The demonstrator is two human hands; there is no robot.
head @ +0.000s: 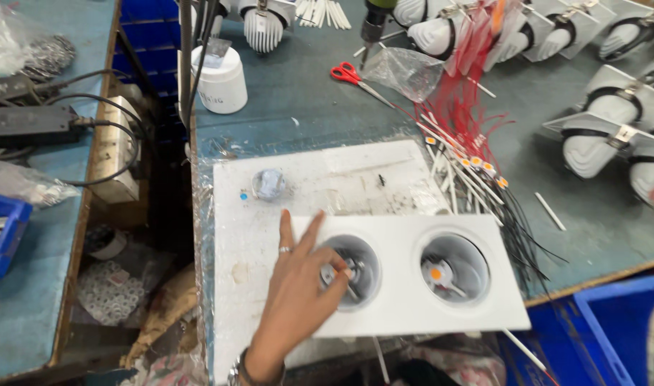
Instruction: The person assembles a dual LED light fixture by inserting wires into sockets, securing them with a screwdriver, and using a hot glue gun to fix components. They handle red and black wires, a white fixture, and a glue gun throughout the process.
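A white rectangular double lamp frame (pixel 405 286) lies on a white board (pixel 255 236) at the bench's front edge. It has two round openings. My left hand (pixel 295 286) reaches into the left opening (pixel 352 268); thumb and forefinger pinch a small orange-and-white lamp part (pixel 334 274) there, and two other fingers stick up, one with a ring. The right opening (pixel 456 268) holds a similar part with an orange dot (pixel 436 273). My right hand is out of view.
A bundle of red and black wires (pixel 470 157) lies right of the board. Behind it are red scissors (pixel 348 73), a clear plastic bag (pixel 409 71), a white tub (pixel 220 82) and white lamp housings (pixel 598 136). A blue crate (pixel 598 336) stands below right.
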